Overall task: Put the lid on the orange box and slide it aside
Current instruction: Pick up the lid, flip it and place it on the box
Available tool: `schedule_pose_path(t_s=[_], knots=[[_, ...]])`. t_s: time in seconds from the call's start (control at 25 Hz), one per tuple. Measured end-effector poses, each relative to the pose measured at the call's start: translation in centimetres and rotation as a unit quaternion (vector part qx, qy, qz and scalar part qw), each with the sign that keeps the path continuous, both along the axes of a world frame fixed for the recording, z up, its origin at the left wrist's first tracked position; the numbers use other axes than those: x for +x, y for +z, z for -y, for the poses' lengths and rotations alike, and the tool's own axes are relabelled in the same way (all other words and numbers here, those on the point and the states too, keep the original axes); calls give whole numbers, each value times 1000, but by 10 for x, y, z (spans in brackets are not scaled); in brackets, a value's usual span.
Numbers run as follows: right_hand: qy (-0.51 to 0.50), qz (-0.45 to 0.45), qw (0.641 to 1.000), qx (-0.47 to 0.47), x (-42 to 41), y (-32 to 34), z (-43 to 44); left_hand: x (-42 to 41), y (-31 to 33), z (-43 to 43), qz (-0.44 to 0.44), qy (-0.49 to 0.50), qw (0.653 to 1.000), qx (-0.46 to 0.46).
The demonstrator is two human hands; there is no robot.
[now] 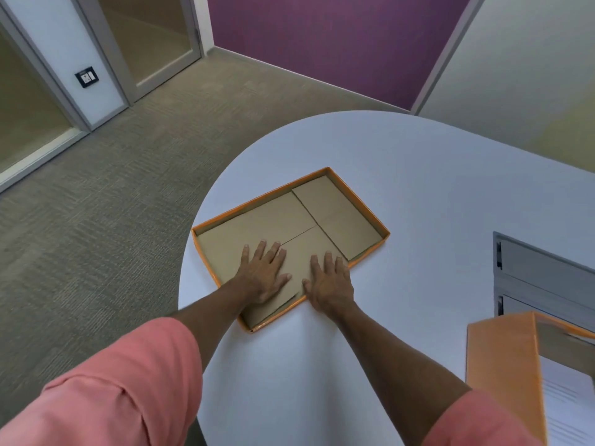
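Head view, near field: two forearms in salmon sleeves (122,381) reach forward over the white tabletop (418,188). At the lower right an orange box (502,365) is cut off by the frame edge; white printed sheets show inside it, but its depth and full outline cannot be made out.

Middle field: a shallow orange-rimmed tray, judged to be the lid (370,217) lying inside-up, sits at the rounded left edge of the tabletop, well apart from the box. The left hand (267,272) lies flat, fingers spread, on the brown cardboard lining. The right hand (328,284) is likewise spread flat, straddling the near rim. Neither grips anything.

Handling, as judged: thin cardboard, light, fairly stiff in the panel but weak at the low walls; likely to slide easily on the smooth tabletop. Best taken by opposite long rims, then turned over.

Far field: a grey louvred unit (544,278), partly cut off; its purpose is unclear.
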State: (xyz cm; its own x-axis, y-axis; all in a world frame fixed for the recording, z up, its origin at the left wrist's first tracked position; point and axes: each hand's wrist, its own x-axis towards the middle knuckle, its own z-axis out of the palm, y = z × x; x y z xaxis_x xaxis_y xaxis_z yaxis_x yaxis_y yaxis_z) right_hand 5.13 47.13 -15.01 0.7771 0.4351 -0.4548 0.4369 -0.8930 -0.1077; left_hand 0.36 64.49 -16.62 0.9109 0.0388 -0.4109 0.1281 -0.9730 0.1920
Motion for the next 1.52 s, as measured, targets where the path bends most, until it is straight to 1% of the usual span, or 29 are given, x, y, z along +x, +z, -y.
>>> schedule_pose_path(t_s=[0.12,0.2,0.4,0.52,0.56,0.6,0.68,0.72,0.76,0.84,0.88,1.0,1.12,1.16,1.28,1.32,1.44,1.52], knots=[[32,1,999,-3,15,-1,28,-8,-2,23,31,-9,999,36],[69,15,997,-26,25,-1,52,-14,-3,41,53,-30,996,59],[159,46,982,-95,46,0,101,-23,-3,93,69,-35,995,60],[172,47,977,-117,52,6,116,-19,2,102,94,-64,992,55],[158,42,981,-107,51,8,118,-13,5,98,114,-70,990,49],[126,42,988,-75,50,10,119,-6,8,92,131,-66,988,42],[-4,57,997,42,44,12,116,12,15,71,146,-20,989,25],[-90,59,989,99,41,12,113,20,18,58,146,16,989,15],[-175,47,974,136,38,12,109,29,19,45,139,55,989,2],[-305,9,939,155,33,10,102,44,19,26,94,130,987,-28],[-342,-2,927,152,32,9,99,51,19,21,68,162,983,-50],[-388,-36,905,172,33,6,91,64,19,15,19,227,963,-143],[-426,-54,880,204,37,6,91,67,25,14,18,276,935,-220],[-432,-54,877,206,40,7,93,67,28,15,18,301,922,-241],[-419,-34,885,199,44,12,103,67,38,18,7,361,883,-301],[-417,-27,886,201,45,16,106,67,42,20,5,364,879,-309],[-414,-13,880,230,49,37,121,65,62,30,24,340,892,-298],[-413,5,876,249,54,56,136,65,81,39,31,319,895,-310]])
